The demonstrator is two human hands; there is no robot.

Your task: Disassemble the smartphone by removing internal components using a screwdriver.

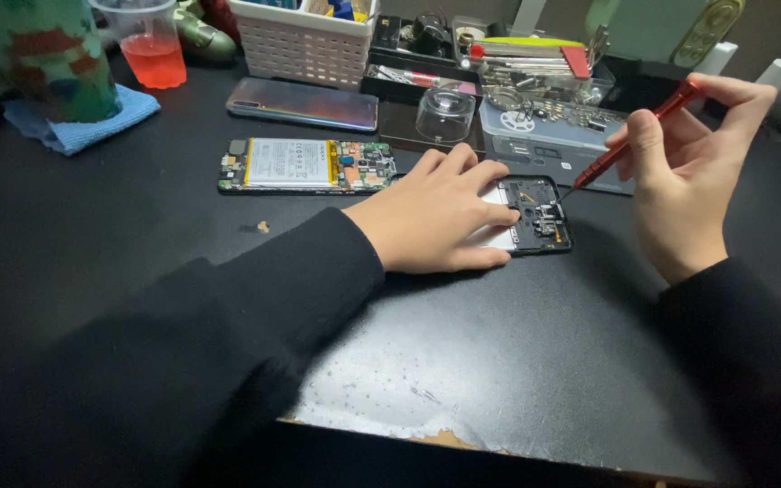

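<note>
Left hand (440, 217) flat on opened phone (540, 215); right hand (680, 172) beside it grips red screwdriver (630, 143).

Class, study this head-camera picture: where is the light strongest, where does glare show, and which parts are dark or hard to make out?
Head view: glare whitens the worn table near its front edge; the left hand and right hand are evenly lit and sharp; the black sleeves lose all detail; the cluttered trays behind look dim.
</note>
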